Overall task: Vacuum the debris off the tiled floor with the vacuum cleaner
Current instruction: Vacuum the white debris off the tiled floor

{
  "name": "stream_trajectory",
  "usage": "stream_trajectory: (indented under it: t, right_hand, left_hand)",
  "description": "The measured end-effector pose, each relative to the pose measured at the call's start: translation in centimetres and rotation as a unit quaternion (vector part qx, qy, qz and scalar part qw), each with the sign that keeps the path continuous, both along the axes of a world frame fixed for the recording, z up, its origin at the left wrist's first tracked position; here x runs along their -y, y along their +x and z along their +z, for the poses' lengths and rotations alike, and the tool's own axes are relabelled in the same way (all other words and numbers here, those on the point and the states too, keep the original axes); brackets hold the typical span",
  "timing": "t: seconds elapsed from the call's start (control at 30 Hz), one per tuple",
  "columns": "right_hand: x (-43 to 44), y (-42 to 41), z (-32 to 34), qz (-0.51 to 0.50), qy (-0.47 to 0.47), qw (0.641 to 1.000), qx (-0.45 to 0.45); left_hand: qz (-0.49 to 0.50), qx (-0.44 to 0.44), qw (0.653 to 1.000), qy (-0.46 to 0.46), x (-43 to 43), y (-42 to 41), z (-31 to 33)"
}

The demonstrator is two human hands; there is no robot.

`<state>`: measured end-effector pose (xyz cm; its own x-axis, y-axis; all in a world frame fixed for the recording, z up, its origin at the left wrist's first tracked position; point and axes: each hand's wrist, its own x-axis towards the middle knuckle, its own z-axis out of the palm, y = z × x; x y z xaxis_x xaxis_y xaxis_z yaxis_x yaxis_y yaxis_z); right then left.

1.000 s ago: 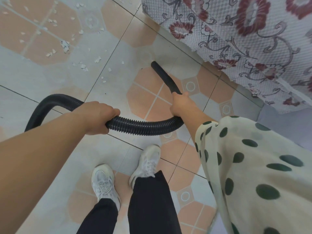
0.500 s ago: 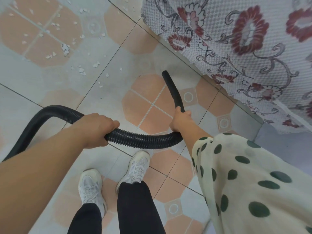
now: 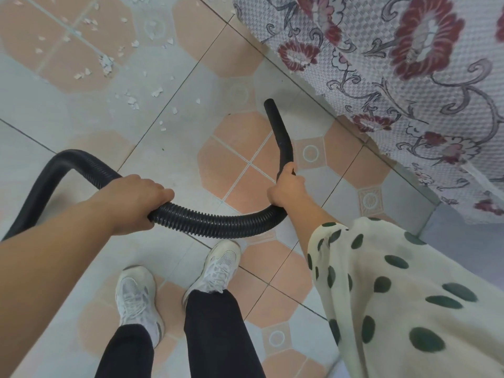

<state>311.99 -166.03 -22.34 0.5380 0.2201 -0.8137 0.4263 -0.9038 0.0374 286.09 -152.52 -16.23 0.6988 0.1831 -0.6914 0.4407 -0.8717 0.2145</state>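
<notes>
Being gripped, hose [image 3: 212, 225] by left hand [image 3: 136, 197], nozzle [image 3: 278, 129] by right hand [image 3: 286, 189], white debris [image 3: 131, 100] scattered on tiled floor [image 3: 169, 148] left of nozzle.

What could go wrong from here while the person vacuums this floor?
The nozzle ends close to the flowered cloth, so suction might catch the fabric. The debris lies left of the nozzle and may be missed. The hose hangs between the left hand and right hand near the shoes, a possible trip.

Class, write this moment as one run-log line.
left hand: grips hose | right hand: grips nozzle | nozzle tip: apart from debris | debris: scattered on floor, not yet vacuumed
</notes>
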Motion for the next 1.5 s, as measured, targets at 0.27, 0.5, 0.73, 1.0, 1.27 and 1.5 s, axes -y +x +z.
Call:
stream_trajectory:
  t: [0.27, 0.5, 0.73, 1.0, 1.27, 1.5]
  right_hand:
    - [0.1, -6.6, -0.4, 0.13, 0.032, 0.99, -0.053]
    - [-0.5, -12.2, 0.0, 0.174, 0.028, 0.981, -0.078]
    - [-1.8, -16.0, 0.4, 0.182, 0.034, 0.98, -0.075]
    - [-2.6, -17.9, 1.4, 0.151, 0.024, 0.987, -0.042]
    - [-4.0, -20.2, 1.9, 0.11, 0.018, 0.993, -0.044]
    - [-4.5, -20.8, 0.8, 0.066, 0.064, 0.995, -0.032]
  left_hand:
    - [-0.029, -0.003, 0.999, -0.029, 0.7, -5.7, 0.1]
    - [-0.046, -0.017, 0.998, -0.025, -0.2, -10.9, 0.2]
    - [-0.003, 0.062, 0.998, -0.005, -0.5, -14.7, 0.3]
    - [0.369, 0.102, 0.918, -0.106, -0.9, -15.3, 1.8]
    - [0.664, 0.07, 0.738, -0.096, 0.0, -14.6, 1.2]
    - [0.663, -0.013, 0.749, -0.004, -0.4, -12.9, -0.2]
